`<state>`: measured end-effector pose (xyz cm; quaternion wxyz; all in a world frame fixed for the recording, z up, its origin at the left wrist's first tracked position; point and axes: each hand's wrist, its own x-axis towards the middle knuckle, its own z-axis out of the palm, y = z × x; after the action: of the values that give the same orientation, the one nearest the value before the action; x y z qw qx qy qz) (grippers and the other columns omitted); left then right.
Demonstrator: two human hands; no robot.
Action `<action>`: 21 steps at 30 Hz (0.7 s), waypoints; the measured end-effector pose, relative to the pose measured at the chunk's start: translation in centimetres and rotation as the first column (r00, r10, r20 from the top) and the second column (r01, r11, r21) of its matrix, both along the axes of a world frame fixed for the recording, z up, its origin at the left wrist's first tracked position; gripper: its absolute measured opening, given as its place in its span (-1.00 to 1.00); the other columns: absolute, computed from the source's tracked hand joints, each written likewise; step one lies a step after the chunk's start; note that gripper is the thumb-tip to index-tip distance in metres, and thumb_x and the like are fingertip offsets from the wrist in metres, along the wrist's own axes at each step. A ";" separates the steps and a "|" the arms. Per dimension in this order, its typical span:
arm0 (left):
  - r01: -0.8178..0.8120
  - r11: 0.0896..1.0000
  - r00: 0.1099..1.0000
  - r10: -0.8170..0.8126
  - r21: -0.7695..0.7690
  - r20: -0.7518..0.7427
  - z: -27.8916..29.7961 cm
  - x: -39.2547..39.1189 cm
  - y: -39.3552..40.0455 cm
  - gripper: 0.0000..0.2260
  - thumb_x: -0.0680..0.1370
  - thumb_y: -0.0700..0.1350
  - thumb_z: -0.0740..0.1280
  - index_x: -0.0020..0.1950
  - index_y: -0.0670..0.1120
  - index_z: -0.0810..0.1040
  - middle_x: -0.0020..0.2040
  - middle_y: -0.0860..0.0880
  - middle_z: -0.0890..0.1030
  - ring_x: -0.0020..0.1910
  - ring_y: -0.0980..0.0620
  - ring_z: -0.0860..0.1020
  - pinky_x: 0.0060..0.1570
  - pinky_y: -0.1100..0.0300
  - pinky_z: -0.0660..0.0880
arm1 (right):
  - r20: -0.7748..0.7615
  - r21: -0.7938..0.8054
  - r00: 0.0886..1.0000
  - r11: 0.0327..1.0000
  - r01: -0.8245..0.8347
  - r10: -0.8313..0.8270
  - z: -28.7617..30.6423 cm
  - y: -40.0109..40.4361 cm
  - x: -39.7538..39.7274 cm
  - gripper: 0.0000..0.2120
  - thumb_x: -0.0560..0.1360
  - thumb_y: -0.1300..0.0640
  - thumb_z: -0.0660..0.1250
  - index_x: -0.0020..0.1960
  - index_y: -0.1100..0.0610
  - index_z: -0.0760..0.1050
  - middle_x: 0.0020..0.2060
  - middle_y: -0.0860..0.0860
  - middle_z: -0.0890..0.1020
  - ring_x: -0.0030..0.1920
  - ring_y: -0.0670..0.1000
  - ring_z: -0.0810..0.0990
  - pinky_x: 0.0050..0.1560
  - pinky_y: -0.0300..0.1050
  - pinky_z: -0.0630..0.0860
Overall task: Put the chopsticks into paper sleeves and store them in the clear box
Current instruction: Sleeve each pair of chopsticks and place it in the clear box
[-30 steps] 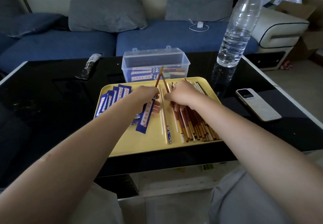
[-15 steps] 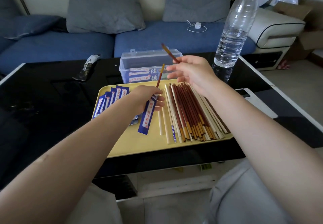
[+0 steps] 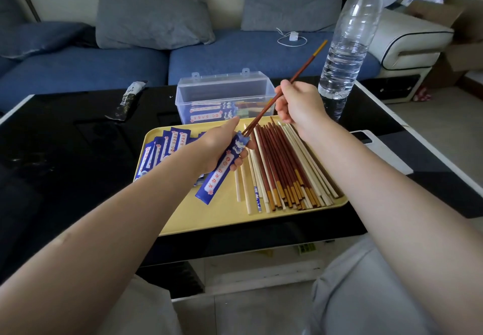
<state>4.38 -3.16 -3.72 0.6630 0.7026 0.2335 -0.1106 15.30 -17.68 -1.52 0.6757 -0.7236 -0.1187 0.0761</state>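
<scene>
My left hand [image 3: 219, 149] grips a blue paper sleeve [image 3: 222, 169] above the yellow tray [image 3: 224, 214]. My right hand [image 3: 298, 105] pinches a red-brown chopstick [image 3: 300, 71] whose lower tip meets the sleeve's open mouth; its yellow end points up and right. A second thin stick lies at the mouth beside it. Several red and pale loose chopsticks [image 3: 282, 167] lie on the tray's right half. More blue sleeves [image 3: 164, 146] are fanned out on its left. The clear box [image 3: 224, 91] stands open behind the tray with filled sleeves inside.
A tall water bottle [image 3: 350, 39] stands at the back right of the black table [image 3: 65, 152]. A white phone [image 3: 384, 152] lies right of the tray, partly behind my right arm. A dark wrapper [image 3: 128, 102] lies at the back left. A blue sofa is behind.
My right hand lifted a red chopstick off the pile, turned it and brought its tip down to the sleeve mouth. My left hand raised and tilted the sleeve.
</scene>
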 end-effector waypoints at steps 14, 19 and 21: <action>0.100 0.994 0.990 -0.097 -0.031 0.104 0.3 -0.2 0.0 -0.45 0.68 0.23 0.01 -0.17 -0.16 0.52 -0.42 -0.07 0.45 -0.52 0.02 0.39 -0.50 0.22 0.38 | 0.110 -0.118 0.983 0.984 -0.135 0.148 0.3 0.3 -0.9 -0.63 0.61 -0.09 0.32 0.39 -0.06 0.46 0.06 -0.04 0.59 -0.21 -0.08 0.57 -0.36 -0.26 0.46; 0.143 0.990 0.987 -0.141 -0.012 0.078 0.2 -0.3 0.0 -0.53 0.70 0.15 0.05 -0.16 -0.15 0.50 -0.41 -0.07 0.44 -0.53 0.03 0.38 -0.48 0.21 0.37 | 0.048 0.036 0.998 0.999 0.030 -0.032 0.2 0.4 0.2 -0.55 0.63 0.00 0.29 0.47 0.08 0.33 -0.03 0.08 0.65 -0.31 -0.02 0.60 -0.45 -0.19 0.45; 0.171 0.985 0.984 -0.170 -0.016 0.058 0.2 -0.2 0.0 -0.55 0.69 0.15 0.06 -0.15 -0.14 0.49 -0.41 -0.07 0.44 -0.53 0.04 0.38 -0.48 0.22 0.37 | 0.027 0.053 0.995 0.994 0.091 -0.093 0.2 0.3 0.3 -0.50 0.64 0.04 0.27 0.52 0.10 0.22 -0.10 0.06 0.66 -0.31 -0.01 0.58 -0.47 -0.20 0.45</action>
<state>4.14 -3.20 -3.53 0.6648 0.7158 0.1525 -0.1494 15.60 -17.35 -1.30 0.6952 -0.7115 -0.0973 0.0310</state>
